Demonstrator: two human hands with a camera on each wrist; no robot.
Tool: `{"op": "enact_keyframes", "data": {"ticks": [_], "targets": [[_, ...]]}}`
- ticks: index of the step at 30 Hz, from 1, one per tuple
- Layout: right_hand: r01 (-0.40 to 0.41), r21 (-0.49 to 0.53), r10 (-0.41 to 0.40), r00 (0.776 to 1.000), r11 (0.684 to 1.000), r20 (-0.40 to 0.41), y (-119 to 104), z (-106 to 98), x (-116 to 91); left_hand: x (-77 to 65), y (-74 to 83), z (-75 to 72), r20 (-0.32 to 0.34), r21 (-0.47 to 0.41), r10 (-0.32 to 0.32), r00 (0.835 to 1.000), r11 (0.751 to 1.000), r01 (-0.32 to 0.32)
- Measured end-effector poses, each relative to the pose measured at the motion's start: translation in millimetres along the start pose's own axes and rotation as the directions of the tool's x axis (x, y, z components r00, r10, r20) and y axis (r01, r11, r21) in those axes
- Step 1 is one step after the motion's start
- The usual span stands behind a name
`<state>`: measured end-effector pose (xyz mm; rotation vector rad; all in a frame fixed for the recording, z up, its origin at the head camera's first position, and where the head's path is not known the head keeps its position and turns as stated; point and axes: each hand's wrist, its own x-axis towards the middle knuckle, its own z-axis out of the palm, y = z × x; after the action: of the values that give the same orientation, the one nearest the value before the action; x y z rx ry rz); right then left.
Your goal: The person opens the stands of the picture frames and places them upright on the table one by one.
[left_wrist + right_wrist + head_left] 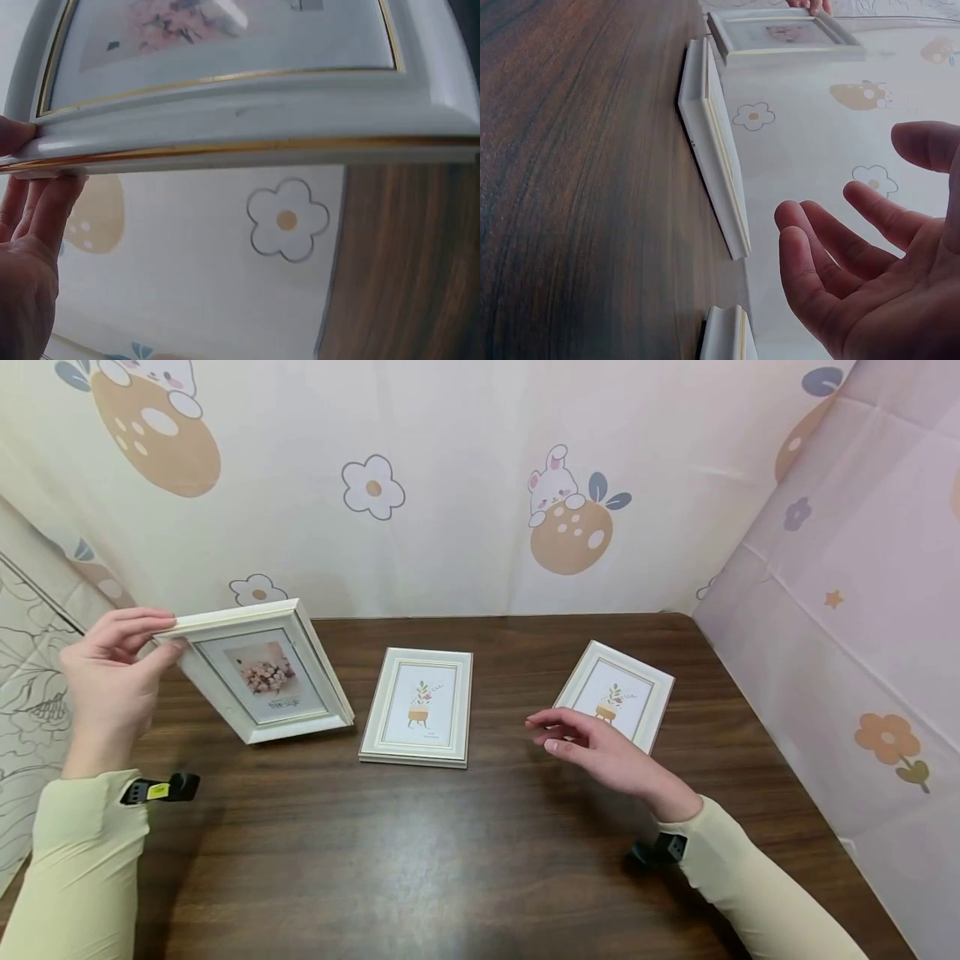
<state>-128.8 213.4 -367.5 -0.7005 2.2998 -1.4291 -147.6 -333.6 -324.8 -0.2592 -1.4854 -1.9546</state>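
Observation:
At the left, my left hand (112, 672) pinches the top corner of a white picture frame (273, 677) between thumb and fingers. This frame is tilted up, with a pink flower picture facing out; whether its lower edge touches the table I cannot tell. In the left wrist view, the thumb lies on the front of the frame (285, 112) and the fingers behind it. My right hand (600, 752), fingers loosely bent, holds nothing and hovers over the near part of the right picture frame (645, 693), hiding some of it. That frame lies flat, turned at an angle.
A third white picture frame (420, 747) with a potted-plant print lies flat in the middle of the brown wooden table (375, 852). A patterned curtain (450, 543) hangs along the table's back edge, and another curtain (847, 643) borders the right side.

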Motion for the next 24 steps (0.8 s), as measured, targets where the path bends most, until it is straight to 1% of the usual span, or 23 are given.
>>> {"op": "enact_keyframes", "data": {"ticks": [3,7,9,11,15,17,20,24], "targets": [[0.011,0.001,-0.011,1.000,1.000,0.001,1,-1,0,-1.4,3.8,6.0,0.011,-0.072,0.019,1.000,0.997,-0.018],[0.031,0.001,-0.031,0.999,1.000,0.008,-2,3,0,-3.1,8.2,17.4,0.052,-0.157,0.040,0.998,0.987,-0.031],[0.052,-0.023,-0.052,0.999,0.998,0.007,-6,6,0,-3.6,10.1,23.7,0.080,-0.210,0.042,0.996,0.977,-0.024],[0.080,-0.076,-0.080,0.997,0.994,0.003,-9,10,0,-3.5,10.5,30.4,0.104,-0.263,0.044,0.994,0.965,-0.015],[0.132,-0.221,-0.132,0.991,0.966,0.018,-15,19,-2,-4.6,9.8,40.9,0.131,-0.308,0.039,0.991,0.951,0.004],[0.148,-0.272,-0.143,0.989,0.951,0.036,-17,24,-3,-5.5,9.1,44.2,0.137,-0.322,0.029,0.990,0.947,0.017],[0.160,-0.311,-0.148,0.987,0.937,0.062,-19,30,-4,-5.9,7.6,48.8,0.152,-0.341,0.001,0.988,0.939,0.052],[0.184,-0.322,-0.163,0.982,0.929,0.091,-16,37,-2,-6.8,4.7,55.3,0.176,-0.379,-0.033,0.984,0.920,0.099]]}}
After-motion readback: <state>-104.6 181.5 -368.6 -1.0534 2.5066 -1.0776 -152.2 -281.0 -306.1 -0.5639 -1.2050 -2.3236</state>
